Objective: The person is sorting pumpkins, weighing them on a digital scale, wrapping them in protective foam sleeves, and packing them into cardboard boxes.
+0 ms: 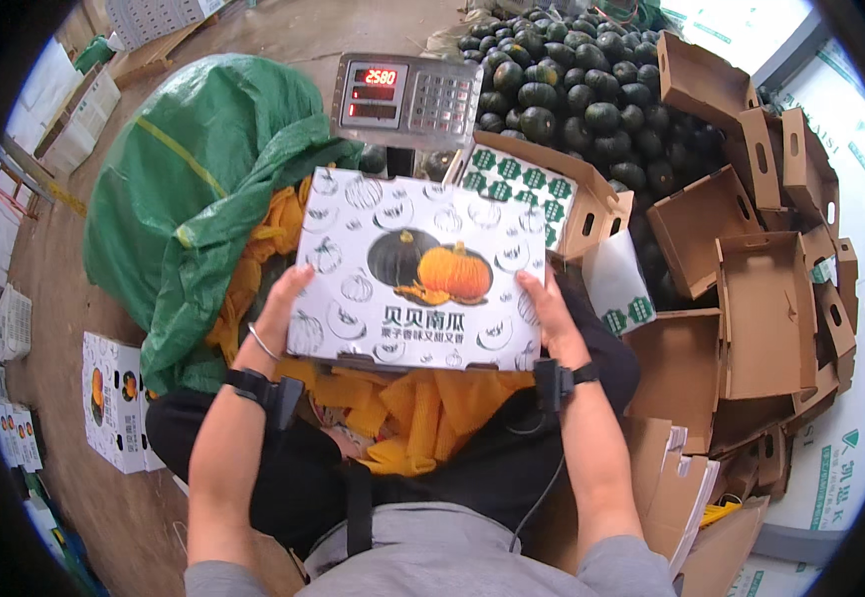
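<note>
A white cardboard box [417, 272], printed with pumpkins and writing, is held level between my two hands. My left hand [287, 295] grips its left side, thumb on the top edge. On its right side is my right hand [549, 302], the thumb also on top; the fingers beneath are mostly hidden. Just beyond the box stands a digital scale display [406, 101] with lit red digits. Behind the box's right corner lies an open carton [589, 183] with a lid or sheet [525, 186] bearing green badges. Yellow foam net sleeves [417, 410] lie between my legs.
A green woven sack [201, 164] bulges at left. Many dark green squashes [589, 89] are heaped beyond the scale. Open brown cartons [760, 313] are piled at right. Printed boxes [115, 403] stand on the floor at left, with a white plastic crate [14, 324] farther off.
</note>
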The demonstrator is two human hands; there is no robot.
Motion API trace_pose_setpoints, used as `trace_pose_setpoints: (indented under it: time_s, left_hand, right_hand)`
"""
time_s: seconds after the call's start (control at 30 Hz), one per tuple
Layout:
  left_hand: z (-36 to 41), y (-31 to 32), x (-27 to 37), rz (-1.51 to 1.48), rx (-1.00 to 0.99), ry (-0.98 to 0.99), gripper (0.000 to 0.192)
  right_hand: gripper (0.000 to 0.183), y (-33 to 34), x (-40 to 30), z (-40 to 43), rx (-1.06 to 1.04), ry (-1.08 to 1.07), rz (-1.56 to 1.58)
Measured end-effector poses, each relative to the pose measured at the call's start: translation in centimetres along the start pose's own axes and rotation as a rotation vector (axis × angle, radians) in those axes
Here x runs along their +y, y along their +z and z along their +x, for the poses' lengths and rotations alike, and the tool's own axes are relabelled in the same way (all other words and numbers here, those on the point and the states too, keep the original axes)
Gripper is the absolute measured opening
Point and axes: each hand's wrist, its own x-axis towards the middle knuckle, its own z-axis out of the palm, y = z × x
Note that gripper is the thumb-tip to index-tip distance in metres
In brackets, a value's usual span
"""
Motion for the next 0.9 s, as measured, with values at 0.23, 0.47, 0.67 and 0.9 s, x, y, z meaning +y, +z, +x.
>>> trace_pose_setpoints:
  time_s: [0.23, 0.47, 0.67, 0.9]
  left_hand:
    - [1.4, -3.1, -2.7, 0.193, 0.14, -0.033, 0.046]
    - [-0.4, -3.6, -2.6, 0.016, 0.112, -0.105, 0.062]
    - [-0.9, -5.0, -4.5, -0.042, 0.15, -0.104, 0.054]
    - [-0.9, -5.0, -5.3, -0.05, 0.095, -0.086, 0.059]
  right_hand:
    - [0.055, -1.8, 6.4, 3.9, 0.078, -0.09, -0.135]
    - [0.06, -0.4, 4.9, 3.4, 0.058, -0.145, -0.251]
    - [0.066, -0.1, 5.8, 3.9, 0.013, -0.136, -0.24]
    - [0.065, 0.4, 7.5, 2.2, 0.06, -0.194, -0.384]
